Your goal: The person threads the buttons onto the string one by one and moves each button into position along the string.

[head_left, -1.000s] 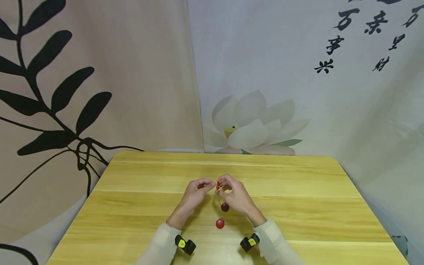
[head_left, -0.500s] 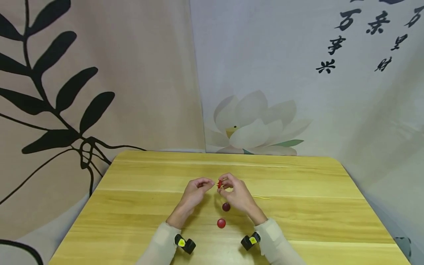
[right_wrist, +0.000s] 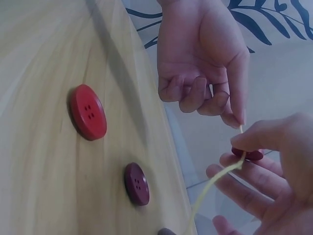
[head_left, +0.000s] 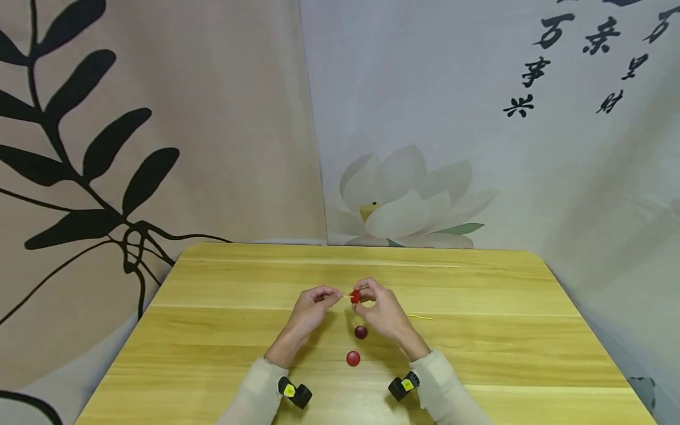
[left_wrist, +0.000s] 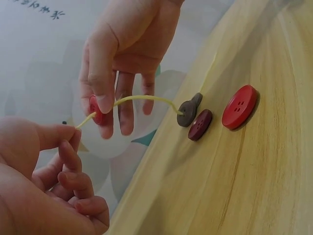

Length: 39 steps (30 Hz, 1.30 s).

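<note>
Over the middle of the table, my left hand (head_left: 308, 311) pinches the end of a yellow string (left_wrist: 146, 97) between thumb and forefinger. Facing it, my right hand (head_left: 385, 314) holds a small red button (head_left: 355, 296) between thumb and fingers. The string comes out of the button on the left hand's side; on the other side it runs down to a grey-brown button (left_wrist: 185, 115) on the table. Beyond that one, another grey-brown piece shows partly. A dark maroon button (head_left: 360, 332) lies below the right hand, and a larger bright red button (head_left: 353, 358) is nearer the front.
The wooden table (head_left: 228, 348) extends well beyond both hands on either side. Its far edge meets hanging cloth (head_left: 255, 147) printed with leaves, a lotus and characters. A tail of yellow string (head_left: 422, 317) lies right of the right wrist.
The red button has turned its face more toward the head view. The hands have drawn slightly apart, and more string shows between the left fingertips and the button.
</note>
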### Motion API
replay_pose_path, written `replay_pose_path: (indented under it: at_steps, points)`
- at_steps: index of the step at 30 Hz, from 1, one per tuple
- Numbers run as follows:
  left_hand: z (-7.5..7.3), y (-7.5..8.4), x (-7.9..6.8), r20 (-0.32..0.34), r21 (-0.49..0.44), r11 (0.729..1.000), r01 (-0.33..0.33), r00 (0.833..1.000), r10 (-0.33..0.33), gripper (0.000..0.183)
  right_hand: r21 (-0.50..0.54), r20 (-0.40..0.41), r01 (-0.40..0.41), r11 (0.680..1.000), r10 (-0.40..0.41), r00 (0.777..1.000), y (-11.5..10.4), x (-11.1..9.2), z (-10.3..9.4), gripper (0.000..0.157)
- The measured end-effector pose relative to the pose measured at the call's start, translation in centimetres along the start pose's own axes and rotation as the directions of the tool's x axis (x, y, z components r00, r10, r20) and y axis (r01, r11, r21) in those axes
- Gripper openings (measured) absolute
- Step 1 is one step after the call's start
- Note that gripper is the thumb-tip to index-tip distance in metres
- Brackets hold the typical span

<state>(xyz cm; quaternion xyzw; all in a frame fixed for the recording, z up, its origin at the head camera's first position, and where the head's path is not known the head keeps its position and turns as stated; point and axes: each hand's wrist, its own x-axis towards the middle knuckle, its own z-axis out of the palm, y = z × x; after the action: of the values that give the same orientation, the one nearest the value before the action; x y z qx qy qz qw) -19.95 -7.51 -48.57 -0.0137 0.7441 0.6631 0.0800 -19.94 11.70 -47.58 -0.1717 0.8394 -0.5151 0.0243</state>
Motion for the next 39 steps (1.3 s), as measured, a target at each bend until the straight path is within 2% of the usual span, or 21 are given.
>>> replay_pose_path:
  at_steps: [23, 33, 39]
  points:
    - [0.1, 0.4, 0.2, 0.012, -0.005, 1.000, 0.016, 1.000, -0.016, 0.027, -0.037, -0.016, 0.018, 0.999, -0.018, 1.000, 0.7, 0.0, -0.6, 0.027]
    - [-0.2, 3.0, -1.4, 0.009, 0.010, 1.000, 0.022, 1.000, -0.022, 0.024, -0.067, -0.025, 0.023, 0.997, -0.025, 0.999, 1.0, 0.0, -0.7, 0.026]
    - [-0.5, 1.5, -0.4, 0.002, -0.002, 1.000, 0.016, 1.000, -0.016, 0.029, -0.072, -0.031, 0.019, 0.997, -0.021, 0.999, 1.4, 0.0, -0.9, 0.027]
